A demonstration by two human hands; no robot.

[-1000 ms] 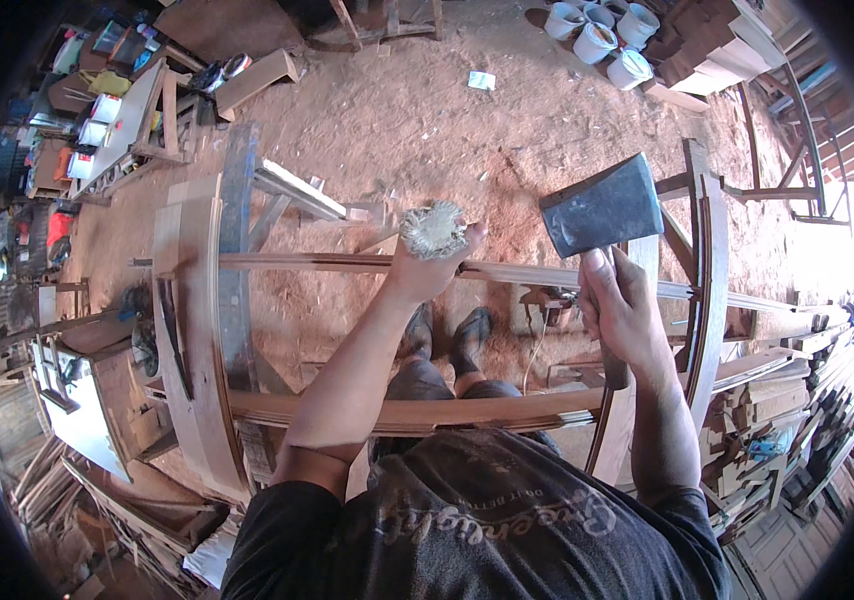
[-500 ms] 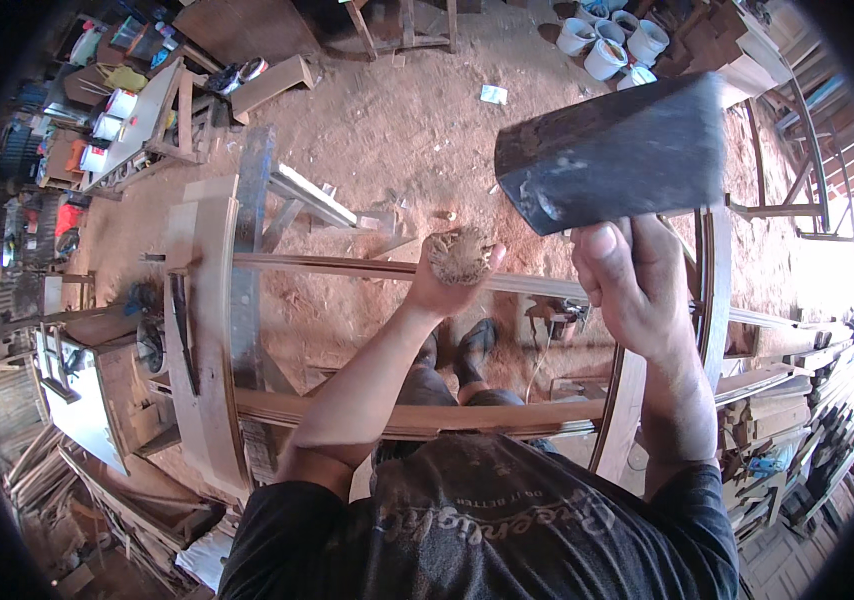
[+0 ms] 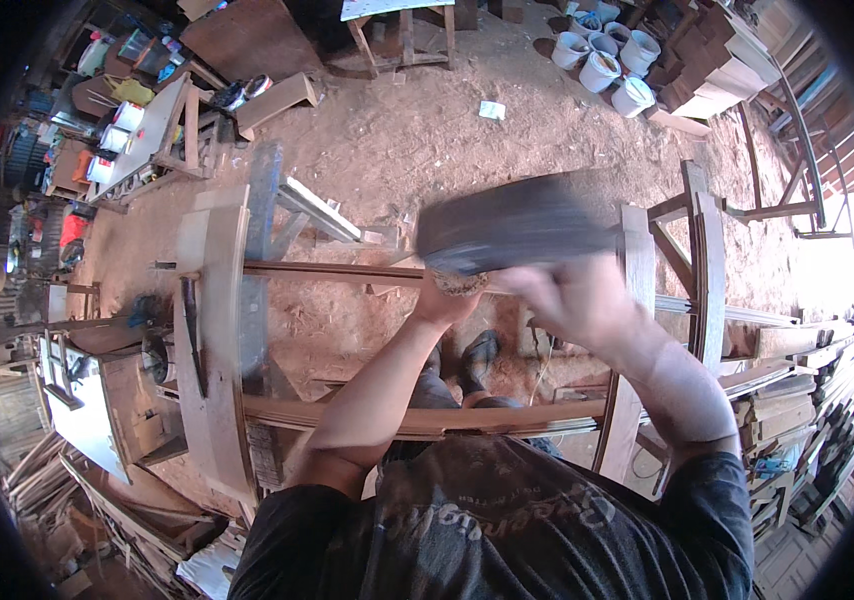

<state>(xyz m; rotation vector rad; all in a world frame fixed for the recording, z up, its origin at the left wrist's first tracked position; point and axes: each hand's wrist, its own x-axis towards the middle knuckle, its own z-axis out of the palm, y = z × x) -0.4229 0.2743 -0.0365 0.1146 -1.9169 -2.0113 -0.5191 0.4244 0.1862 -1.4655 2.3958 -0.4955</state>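
Note:
My right hand (image 3: 587,300), blurred by motion, is closed around a mallet (image 3: 512,225) with a big dark block head. Its handle is hidden by my fist. The mallet head lies over the frayed round wooden end of a hand tool (image 3: 459,285), whose lower part cannot be seen. My left hand (image 3: 442,308) wraps round that tool, upright above the far one of two long wooden rails (image 3: 347,271). Whether the mallet touches the tool's end cannot be told from above. The near rail (image 3: 347,410) crosses close to my body.
Wide boards (image 3: 212,350) stand under the left side, a dark long-handled tool (image 3: 194,340) lying on them. Upright-looking boards (image 3: 627,400) flank my right. Stacked timber (image 3: 787,410) fills the right edge. White buckets (image 3: 602,70) stand far right, a worktable (image 3: 147,135) far left.
The mallet has swung down and left from the right side to over the tool's frayed end. My right hand went with it; my left hand stays nearly in place.

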